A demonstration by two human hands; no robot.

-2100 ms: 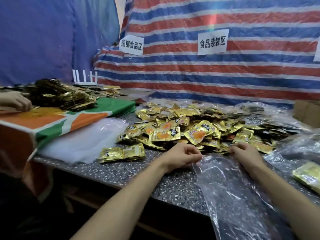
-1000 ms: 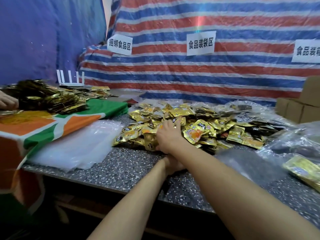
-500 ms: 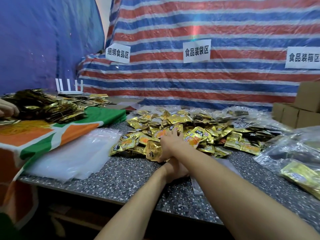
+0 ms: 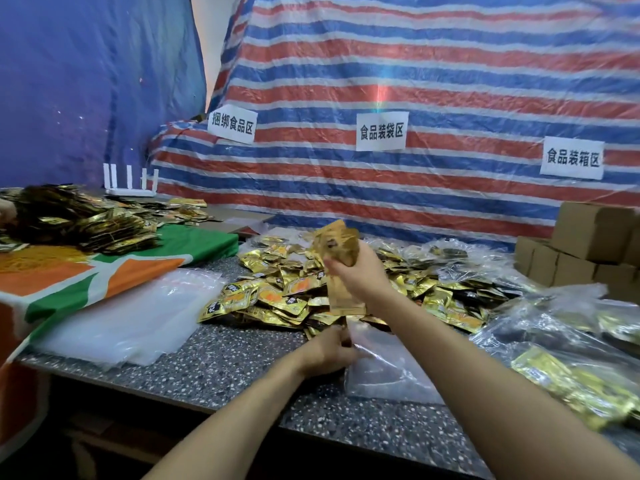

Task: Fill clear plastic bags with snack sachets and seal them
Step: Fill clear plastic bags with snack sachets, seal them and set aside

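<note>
A heap of gold snack sachets [image 4: 277, 296] lies on the speckled counter [image 4: 221, 368]. My right hand [image 4: 360, 275] is raised above the heap, shut on a bunch of gold sachets [image 4: 337, 247] that stick out above and below the fist. My left hand [image 4: 329, 351] rests low on the counter, pinching the mouth of a clear plastic bag [image 4: 384, 372] that lies flat toward me. The right forearm crosses over the bag.
A stack of empty clear bags [image 4: 121, 323] lies at left beside an orange-green cloth [image 4: 69, 271] bearing dark sachet bundles [image 4: 79, 220]. Filled bags [image 4: 571, 358] sit at right, cardboard boxes [image 4: 581, 258] behind them. A striped tarp with paper signs backs the counter. Another person's hand [image 4: 5, 213] shows at far left.
My right hand reached into the heap, closed on a bunch of sachets and lifted them up. My left hand kept hold of the bag's mouth.
</note>
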